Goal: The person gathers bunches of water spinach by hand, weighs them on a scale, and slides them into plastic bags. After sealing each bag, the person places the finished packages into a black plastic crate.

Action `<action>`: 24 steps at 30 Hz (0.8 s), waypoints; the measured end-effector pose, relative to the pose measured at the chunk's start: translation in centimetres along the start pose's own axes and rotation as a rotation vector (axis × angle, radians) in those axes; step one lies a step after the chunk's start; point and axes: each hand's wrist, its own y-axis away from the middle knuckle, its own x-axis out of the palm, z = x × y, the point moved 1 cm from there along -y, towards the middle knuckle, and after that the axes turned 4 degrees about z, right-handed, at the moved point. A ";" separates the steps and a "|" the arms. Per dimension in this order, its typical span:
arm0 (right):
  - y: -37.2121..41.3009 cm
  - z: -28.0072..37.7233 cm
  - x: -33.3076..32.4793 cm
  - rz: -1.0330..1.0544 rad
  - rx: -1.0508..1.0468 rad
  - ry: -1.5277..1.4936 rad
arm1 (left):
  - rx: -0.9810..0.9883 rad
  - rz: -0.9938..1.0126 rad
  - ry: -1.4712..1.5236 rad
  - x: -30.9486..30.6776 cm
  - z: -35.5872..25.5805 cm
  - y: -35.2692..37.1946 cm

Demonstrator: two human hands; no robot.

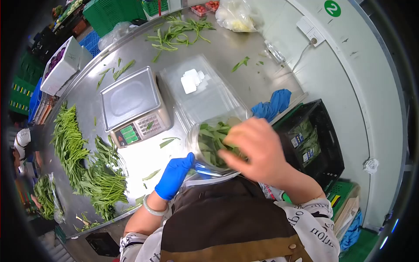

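Note:
My left hand [175,175], in a blue glove, grips the side of a clear plastic bag [192,144] at the table's near edge. Leafy greens [211,139] fill the bag, their leaves showing at its mouth. Bare and slightly blurred, my right hand [257,150] is over the leaves at the bag's right side, thumb and fingers curved and apart. Just beyond lies a stack of flat clear bags [209,98] with white labels [191,81] on top. A digital scale [135,107] with a bare metal pan stands to the left.
Bunches of long-stemmed greens [70,144] and more greens [104,183] lie at left, with loose stems [181,35] at the back. A black crate [325,144] on the right holds bagged greens [307,142]. A blue glove [274,105] lies beside it.

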 end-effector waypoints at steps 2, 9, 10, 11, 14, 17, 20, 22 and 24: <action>-0.1 1.2 1.8 0.189 -0.039 0.004 | -0.051 0.019 -0.111 0.1 -0.7 -0.1; -1.5 1.7 -4.3 0.200 -0.272 -0.001 | 0.210 0.234 0.060 -0.1 -3.0 0.1; -1.1 1.5 -6.9 0.111 -0.279 0.026 | 0.185 0.288 0.124 -0.3 -3.1 0.1; 0.0 0.9 -9.8 -0.016 -0.260 0.077 | 0.160 0.330 0.185 -0.6 -3.2 0.4; 4.5 -4.4 -16.2 -0.522 -0.107 0.240 | 0.163 0.487 0.268 -0.3 -1.5 0.5; 7.6 -11.8 -15.3 -0.776 0.114 0.265 | 0.137 0.591 0.298 0.6 -0.1 0.4; 5.5 -13.2 -7.5 -0.075 0.013 0.454 | 0.175 0.593 0.328 0.6 0.4 0.8; 2.4 -7.8 -1.2 0.278 0.272 -0.149 | 0.169 0.595 0.323 0.8 0.5 1.2; 4.9 -10.3 3.1 0.419 0.285 -0.655 | 0.187 0.567 0.289 0.7 0.8 1.6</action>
